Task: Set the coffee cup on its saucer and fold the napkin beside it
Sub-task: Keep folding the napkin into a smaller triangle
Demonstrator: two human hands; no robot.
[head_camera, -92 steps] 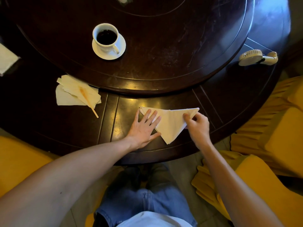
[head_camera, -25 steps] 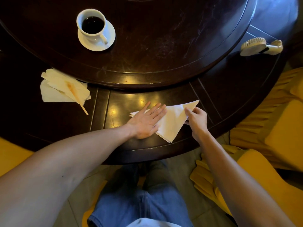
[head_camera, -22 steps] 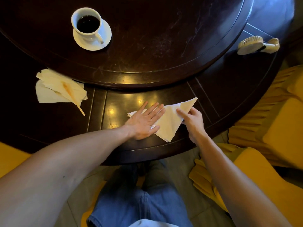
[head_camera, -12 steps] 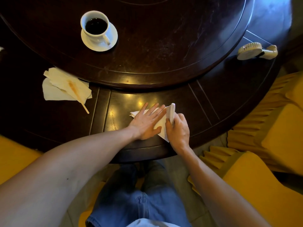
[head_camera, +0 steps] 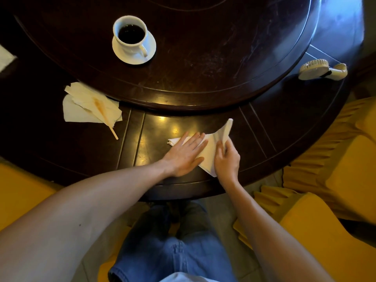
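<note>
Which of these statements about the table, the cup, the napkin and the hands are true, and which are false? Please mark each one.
1. The coffee cup stands on its saucer. True.
2. The cup is empty. False: dark coffee fills it.
3. The left hand lies flat on the napkin. True.
4. The right hand rests idle on the table. False: it grips the napkin's right part, and that corner stands lifted off the table.
5. A small handheld fan lies near the table's right edge. True.
6. The used napkins on the left lie on the saucer. False: they lie on the table, apart from it.
</note>
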